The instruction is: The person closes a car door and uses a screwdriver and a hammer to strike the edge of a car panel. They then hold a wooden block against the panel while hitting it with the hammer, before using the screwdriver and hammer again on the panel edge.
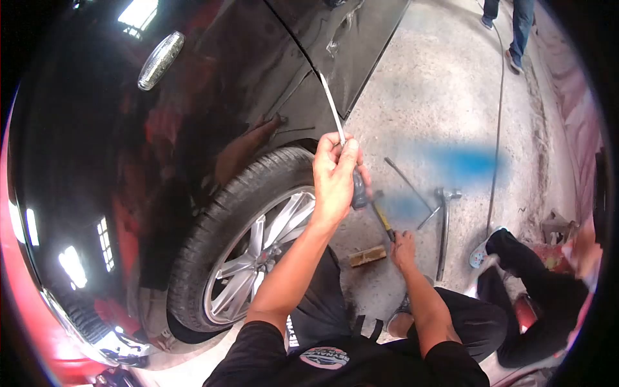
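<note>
The left hand (pixel 335 177) is raised beside the black car's fender (pixel 258 84), its fingers pinching the lower end of a thin metal strip (pixel 331 106) that runs up into the seam by the door. Below it the right hand (pixel 403 248) is closed around a yellow-handled hammer (pixel 380 216). A wheel (pixel 251 251) sits just left of both hands; loose tools (pixel 442 219) lie on the concrete floor (pixel 438 97) to the right.

Wheel: your view shows a silver alloy rim (pixel 258 258) in a black tyre (pixel 213 219)
Floor: wood block (pixel 367 256), long wrench (pixel 443 226)
Right: a crouching person (pixel 541 303)
</note>
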Demonstrator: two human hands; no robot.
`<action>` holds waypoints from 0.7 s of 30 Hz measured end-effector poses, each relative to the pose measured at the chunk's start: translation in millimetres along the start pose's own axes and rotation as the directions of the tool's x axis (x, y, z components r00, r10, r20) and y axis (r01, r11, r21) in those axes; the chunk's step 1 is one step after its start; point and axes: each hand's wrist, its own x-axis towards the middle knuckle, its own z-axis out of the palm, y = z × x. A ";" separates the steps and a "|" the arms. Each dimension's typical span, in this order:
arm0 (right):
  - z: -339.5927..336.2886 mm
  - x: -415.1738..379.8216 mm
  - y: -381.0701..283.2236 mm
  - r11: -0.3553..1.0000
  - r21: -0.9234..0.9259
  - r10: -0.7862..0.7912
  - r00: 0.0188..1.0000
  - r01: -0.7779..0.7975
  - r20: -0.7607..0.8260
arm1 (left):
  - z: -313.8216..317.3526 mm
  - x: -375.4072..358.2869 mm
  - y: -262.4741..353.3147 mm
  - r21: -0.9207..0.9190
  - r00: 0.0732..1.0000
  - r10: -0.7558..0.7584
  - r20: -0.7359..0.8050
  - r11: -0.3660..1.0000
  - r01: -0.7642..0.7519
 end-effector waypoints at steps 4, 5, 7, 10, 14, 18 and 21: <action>5.3 -0.6 -3.3 0.999 0.006 0.040 0.999 -0.041 0.027 | 11.8 -1.8 7.9 -0.040 1.000 -0.002 -0.011 0.999 0.001; 6.3 0.2 -2.3 0.999 0.009 0.038 0.999 -0.038 0.028 | 15.9 -2.8 8.7 -0.037 1.000 0.000 -0.013 0.999 -0.001; 4.4 2.5 -3.0 0.998 0.016 0.059 0.996 -0.061 0.067 | 24.1 -4.9 7.1 -0.082 0.999 0.011 -0.040 0.997 -0.014; 2.3 4.4 -2.1 0.997 0.033 0.061 0.995 -0.064 0.077 | 26.8 -3.8 7.6 -0.075 0.998 0.024 -0.054 0.997 -0.028; 4.2 5.0 0.8 0.997 0.046 0.059 0.995 -0.063 0.079 | 22.0 5.2 7.9 -0.080 0.999 0.019 -0.040 0.997 -0.022; -3.8 3.9 -4.4 0.995 0.063 0.075 0.991 -0.082 0.108 | 17.7 8.2 30.3 0.039 0.995 -0.091 -0.033 0.995 0.092; 1.6 10.4 -3.9 0.996 0.059 0.065 0.992 -0.072 0.104 | 8.7 11.2 42.8 0.389 0.998 -0.068 -0.016 0.919 0.069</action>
